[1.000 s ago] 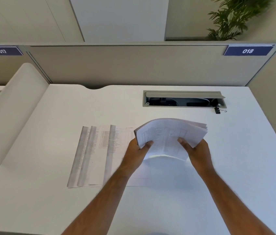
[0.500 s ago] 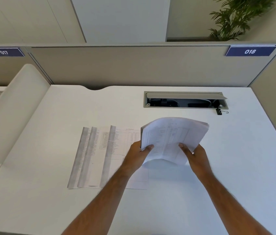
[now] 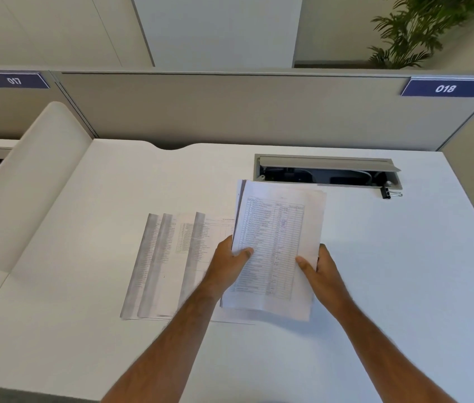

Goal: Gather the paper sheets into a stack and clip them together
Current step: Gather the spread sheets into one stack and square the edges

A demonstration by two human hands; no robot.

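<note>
A stack of printed paper sheets (image 3: 276,242) is held upright-facing above the white desk (image 3: 404,271), its printed table turned toward me. My left hand (image 3: 230,263) grips its left edge, thumb on the front page. My right hand (image 3: 318,271) grips the right edge the same way. Several more printed sheets (image 3: 168,263) lie fanned and overlapping flat on the desk to the left, partly under my left forearm. A black binder clip (image 3: 387,193) lies on the desk at the back right, well away from both hands.
An open cable tray (image 3: 326,173) is set into the desk just behind the held stack, next to the clip. A grey partition (image 3: 230,112) with labels 017 and 018 closes the back. A curved white divider (image 3: 26,184) rises on the left.
The stack was bent over and lying nearly horizontal; both hands have turned it so it now stands long-side up, flat and squared, facing me.
</note>
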